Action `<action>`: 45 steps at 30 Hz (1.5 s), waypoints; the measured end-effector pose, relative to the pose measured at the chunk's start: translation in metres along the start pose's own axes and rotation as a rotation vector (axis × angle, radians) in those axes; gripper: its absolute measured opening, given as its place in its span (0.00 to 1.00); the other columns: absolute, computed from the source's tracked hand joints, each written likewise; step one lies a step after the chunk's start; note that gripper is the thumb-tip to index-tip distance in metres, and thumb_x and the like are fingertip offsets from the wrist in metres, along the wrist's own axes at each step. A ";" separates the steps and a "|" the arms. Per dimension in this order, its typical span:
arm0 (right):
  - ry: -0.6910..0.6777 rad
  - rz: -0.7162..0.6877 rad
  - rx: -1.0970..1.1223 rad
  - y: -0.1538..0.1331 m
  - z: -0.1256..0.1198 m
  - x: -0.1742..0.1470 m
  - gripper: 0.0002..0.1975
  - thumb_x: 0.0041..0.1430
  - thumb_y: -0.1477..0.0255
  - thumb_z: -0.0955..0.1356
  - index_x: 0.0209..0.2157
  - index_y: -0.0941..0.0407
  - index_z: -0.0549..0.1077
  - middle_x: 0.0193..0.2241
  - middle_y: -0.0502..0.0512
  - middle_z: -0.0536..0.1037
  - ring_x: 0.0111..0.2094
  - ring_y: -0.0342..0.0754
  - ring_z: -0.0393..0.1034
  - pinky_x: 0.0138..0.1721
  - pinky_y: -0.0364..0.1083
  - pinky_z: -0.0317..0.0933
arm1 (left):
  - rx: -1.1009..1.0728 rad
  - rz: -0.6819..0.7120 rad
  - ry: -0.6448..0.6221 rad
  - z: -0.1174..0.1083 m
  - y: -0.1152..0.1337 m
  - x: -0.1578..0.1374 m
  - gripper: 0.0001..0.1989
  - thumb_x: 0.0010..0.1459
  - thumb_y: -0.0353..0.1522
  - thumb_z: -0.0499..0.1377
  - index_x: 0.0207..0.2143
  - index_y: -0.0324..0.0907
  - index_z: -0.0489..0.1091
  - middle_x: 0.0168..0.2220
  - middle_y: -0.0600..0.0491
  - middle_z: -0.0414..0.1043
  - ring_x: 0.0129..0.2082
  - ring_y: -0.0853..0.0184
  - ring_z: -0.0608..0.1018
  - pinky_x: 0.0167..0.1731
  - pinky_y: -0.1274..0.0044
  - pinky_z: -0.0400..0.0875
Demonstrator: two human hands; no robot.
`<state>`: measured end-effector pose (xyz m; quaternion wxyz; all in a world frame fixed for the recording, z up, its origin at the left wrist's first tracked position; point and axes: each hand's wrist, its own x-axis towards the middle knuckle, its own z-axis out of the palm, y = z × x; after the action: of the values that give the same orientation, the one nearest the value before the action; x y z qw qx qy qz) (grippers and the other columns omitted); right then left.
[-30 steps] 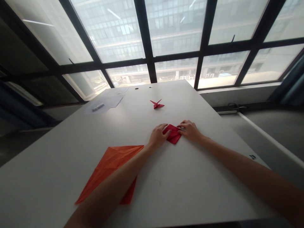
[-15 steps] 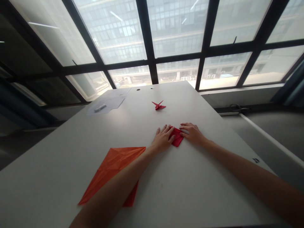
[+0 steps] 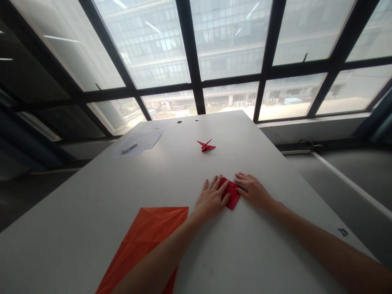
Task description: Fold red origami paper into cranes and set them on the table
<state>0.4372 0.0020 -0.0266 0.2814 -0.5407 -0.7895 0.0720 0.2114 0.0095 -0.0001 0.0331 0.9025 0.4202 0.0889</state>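
Observation:
A small folded piece of red paper lies flat on the white table. My left hand rests over its left side, fingers stretched out and a little spread, with the thumb and index finger on the paper. My right hand lies at the right edge, fingers extended, tips touching the red paper there. Part of the paper is hidden under both hands. Beyond them stands a red origami crane. A creased orange sheet of paper lies partly beneath my left forearm.
White papers lie at the far left of the table, with a white marker-like object on them. A small dark sticker is near the right edge. Large black-framed windows rise behind the table.
My view has tipped upward slightly, so the table and everything on it sits lower. Both hands remain at the red paper with almost the same finger positions.

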 end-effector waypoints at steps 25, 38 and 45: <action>-0.029 -0.003 -0.013 -0.004 -0.006 -0.004 0.19 0.62 0.68 0.67 0.55 0.49 0.73 0.60 0.57 0.69 0.62 0.57 0.61 0.62 0.61 0.54 | -0.035 -0.034 -0.015 -0.007 0.004 -0.005 0.28 0.68 0.45 0.45 0.68 0.53 0.50 0.70 0.51 0.44 0.70 0.57 0.49 0.67 0.56 0.45; -0.007 -0.019 -0.024 -0.006 -0.006 0.002 0.16 0.62 0.67 0.67 0.51 0.52 0.76 0.58 0.60 0.71 0.60 0.58 0.63 0.61 0.60 0.54 | -0.001 -0.039 -0.006 -0.006 0.004 -0.005 0.28 0.68 0.45 0.44 0.67 0.49 0.50 0.70 0.49 0.45 0.70 0.58 0.49 0.67 0.59 0.44; -0.023 -0.010 -0.054 -0.005 -0.005 0.001 0.18 0.63 0.67 0.66 0.54 0.53 0.73 0.60 0.61 0.69 0.62 0.57 0.61 0.63 0.60 0.51 | -0.002 -0.027 0.009 -0.005 0.004 -0.004 0.27 0.69 0.45 0.43 0.67 0.50 0.51 0.70 0.49 0.45 0.69 0.58 0.50 0.67 0.58 0.45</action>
<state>0.4354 -0.0006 -0.0202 0.2579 -0.5431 -0.7971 0.0553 0.2108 0.0038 0.0045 0.0331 0.8962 0.4325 0.0928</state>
